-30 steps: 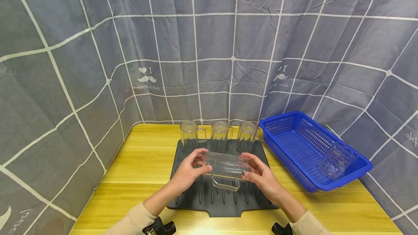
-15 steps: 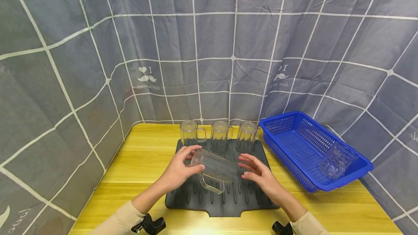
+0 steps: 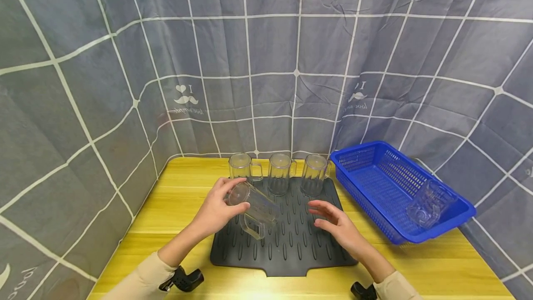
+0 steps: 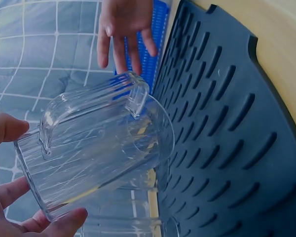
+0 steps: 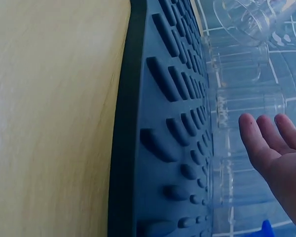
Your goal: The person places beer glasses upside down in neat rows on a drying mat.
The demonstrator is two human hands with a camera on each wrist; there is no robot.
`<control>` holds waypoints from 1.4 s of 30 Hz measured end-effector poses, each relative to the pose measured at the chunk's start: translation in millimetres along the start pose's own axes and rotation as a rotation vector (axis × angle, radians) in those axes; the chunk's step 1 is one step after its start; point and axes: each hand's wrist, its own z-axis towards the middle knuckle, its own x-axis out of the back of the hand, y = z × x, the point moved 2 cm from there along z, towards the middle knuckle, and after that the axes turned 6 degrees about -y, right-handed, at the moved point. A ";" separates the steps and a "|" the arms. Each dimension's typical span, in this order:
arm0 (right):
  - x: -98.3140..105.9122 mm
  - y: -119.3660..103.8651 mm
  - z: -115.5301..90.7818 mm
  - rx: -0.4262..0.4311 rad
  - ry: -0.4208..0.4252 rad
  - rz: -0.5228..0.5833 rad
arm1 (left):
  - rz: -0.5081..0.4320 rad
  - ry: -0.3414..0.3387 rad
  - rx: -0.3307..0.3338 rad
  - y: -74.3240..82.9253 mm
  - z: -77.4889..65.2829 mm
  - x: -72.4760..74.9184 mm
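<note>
My left hand (image 3: 218,205) holds a clear glass mug (image 3: 260,205) by its base end, tilted with its mouth toward the lower right, above the dark ribbed drying mat (image 3: 291,249). In the left wrist view, fingers and thumb grip the rim of the base, and the mug's handle (image 4: 89,103) points away from the mat. To the right of the mug, my right hand (image 3: 339,226) hovers over the mat, fingers relaxed and apart, touching nothing. Along the mat's back edge three glass mugs stand upside down: a left one (image 3: 240,165), a middle one (image 3: 279,175) and a right one (image 3: 314,175).
A blue perforated basket (image 3: 362,193) stands at the right, with a glass mug (image 3: 430,205) lying in its near end. The yellow wooden table (image 3: 166,226) is bordered by a grey checked curtain (image 3: 270,59) behind and at the sides.
Both hands held the mug level a second ago. The right hand has let go and drawn slightly right; the left hand has carried the mug left, tipping its mouth down.
</note>
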 end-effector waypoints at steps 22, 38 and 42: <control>7.2 5.0 -7.0 -0.034 0.019 -0.015 | 0.211 0.070 0.042 -18.4 13.3 20.5; 8.5 10.1 -8.1 -0.066 0.019 0.004 | 0.290 0.042 0.057 -31.5 18.8 21.9; 9.3 10.9 -7.9 -0.075 0.027 0.002 | 0.291 0.039 0.056 -32.8 20.3 21.8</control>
